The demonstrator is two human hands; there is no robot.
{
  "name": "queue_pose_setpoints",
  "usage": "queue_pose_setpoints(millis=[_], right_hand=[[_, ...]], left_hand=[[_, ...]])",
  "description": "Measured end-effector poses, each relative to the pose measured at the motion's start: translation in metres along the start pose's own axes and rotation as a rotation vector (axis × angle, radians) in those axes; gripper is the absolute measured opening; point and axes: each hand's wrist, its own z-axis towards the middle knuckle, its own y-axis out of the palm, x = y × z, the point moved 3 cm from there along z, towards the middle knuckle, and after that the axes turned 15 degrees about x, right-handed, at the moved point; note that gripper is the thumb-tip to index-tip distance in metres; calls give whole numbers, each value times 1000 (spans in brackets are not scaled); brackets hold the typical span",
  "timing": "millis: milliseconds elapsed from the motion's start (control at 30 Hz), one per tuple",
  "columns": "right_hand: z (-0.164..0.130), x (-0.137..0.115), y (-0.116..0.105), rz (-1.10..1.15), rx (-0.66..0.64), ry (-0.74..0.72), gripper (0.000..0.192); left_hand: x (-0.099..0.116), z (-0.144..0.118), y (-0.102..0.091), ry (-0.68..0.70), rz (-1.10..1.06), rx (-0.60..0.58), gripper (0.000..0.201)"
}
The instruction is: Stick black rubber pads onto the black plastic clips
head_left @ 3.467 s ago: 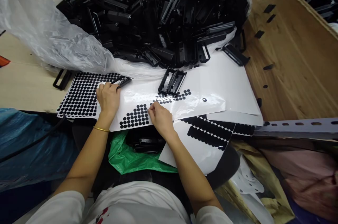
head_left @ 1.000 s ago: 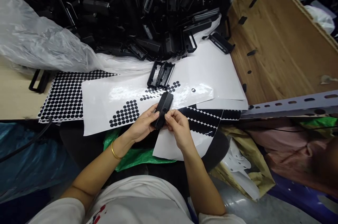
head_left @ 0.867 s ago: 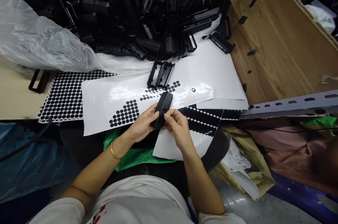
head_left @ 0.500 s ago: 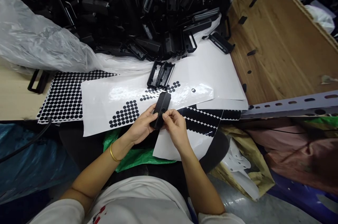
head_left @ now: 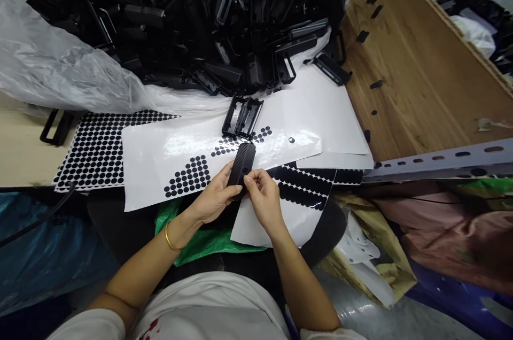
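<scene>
My left hand (head_left: pixel 218 193) is closed around the lower end of a long black plastic part (head_left: pixel 243 157) with a finely ribbed face, its thumb lying across the front. A round dark spot shows on that face. Beside the spot, my right hand (head_left: pixel 262 195) has its thumb and fingertips pinched at the part's right edge; anything small between them is hidden. Just beyond lie two black plastic frames (head_left: pixel 242 116), side by side on a white backing sheet (head_left: pixel 148 150). Rows of round black stickers (head_left: pixel 188 177) remain on this sheet.
A large heap of black plastic parts (head_left: pixel 180 24) fills the back, edged by clear plastic wrap (head_left: pixel 72 67). More dotted sticker sheets (head_left: pixel 100 147) lie at left. A wooden panel (head_left: pixel 417 67) with stuck black pieces stands at right, above a perforated metal rail (head_left: pixel 441 160).
The part has turned slightly more upright, and my right fingertips have shifted a little at its edge. My left thumb sits a bit lower. The whole view has shifted slightly.
</scene>
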Motion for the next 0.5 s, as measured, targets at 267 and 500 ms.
queue_pose_setpoints(millis=[267,500], right_hand=[[-7,-4,6,-194,72,-205,9],[-2,-13,-31,-32,269,-225,12]], left_hand=[[-3,1,-6,39,72,-20,59],[37,-13,-34,198,620,-220,47]])
